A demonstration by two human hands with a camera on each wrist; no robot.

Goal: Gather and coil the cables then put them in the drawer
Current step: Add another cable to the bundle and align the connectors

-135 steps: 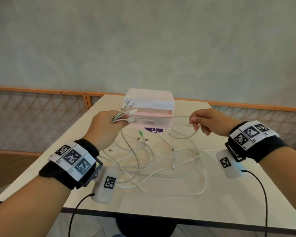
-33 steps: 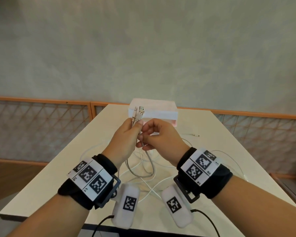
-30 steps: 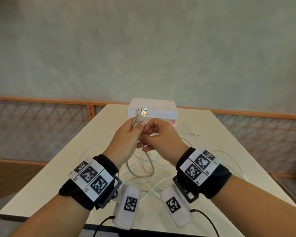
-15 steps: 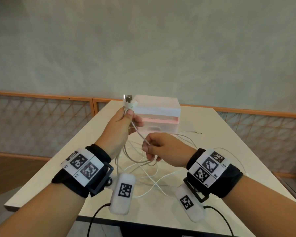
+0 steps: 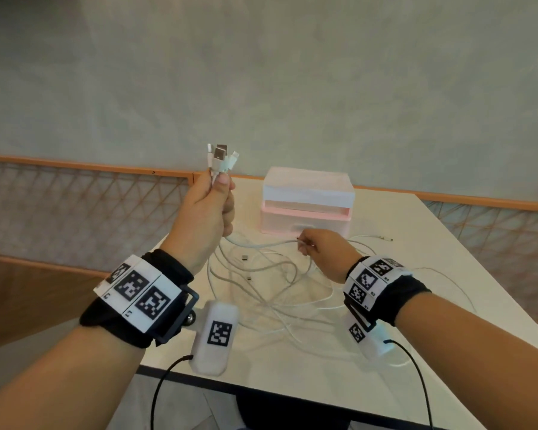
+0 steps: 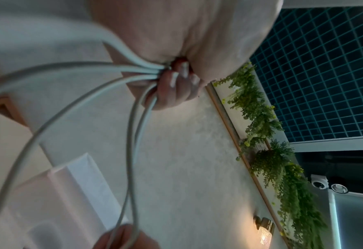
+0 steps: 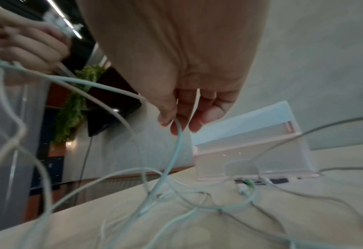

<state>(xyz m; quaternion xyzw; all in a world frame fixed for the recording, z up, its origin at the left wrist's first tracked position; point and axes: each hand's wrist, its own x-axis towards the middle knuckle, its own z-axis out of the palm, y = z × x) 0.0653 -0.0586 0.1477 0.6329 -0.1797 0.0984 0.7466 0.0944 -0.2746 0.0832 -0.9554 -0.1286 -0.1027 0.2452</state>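
1. A pale wooden table (image 5: 395,231) with a dark front edge.
2. A grey-green plastered wall (image 5: 292,72) behind the table.
3. A lattice railing (image 5: 75,206) with an orange wooden top rail runs along the foot of the wall.
4. In the left wrist view, trailing green plants (image 6: 268,134) hang along a ledge, beside a teal grid panel (image 6: 325,67).
5. A lit wall lamp (image 6: 263,230) glows low on the wall there.
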